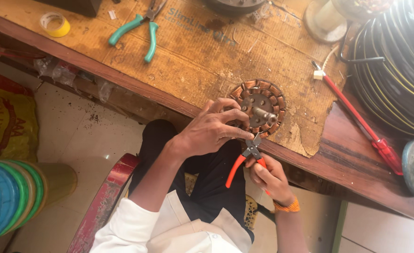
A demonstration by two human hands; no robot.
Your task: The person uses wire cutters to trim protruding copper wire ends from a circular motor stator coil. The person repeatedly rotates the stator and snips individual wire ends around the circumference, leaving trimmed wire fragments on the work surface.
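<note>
Two hands [211, 131], orange cutters [245, 161], copper-wound stator [262, 107]

head view, looking steeply down, close overhead

A wooden workbench [357, 164] has brown cardboard [193, 56] on top. On it lie green pliers [139, 28], yellow tape [54, 23], a red screwdriver [357, 117] and a round copper motor part [261, 107].

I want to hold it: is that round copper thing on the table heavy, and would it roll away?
Probably heavy: the round copper thing looks like metal packed with wire coils. Lying flat, it likely won't roll; on edge, it might.
</note>
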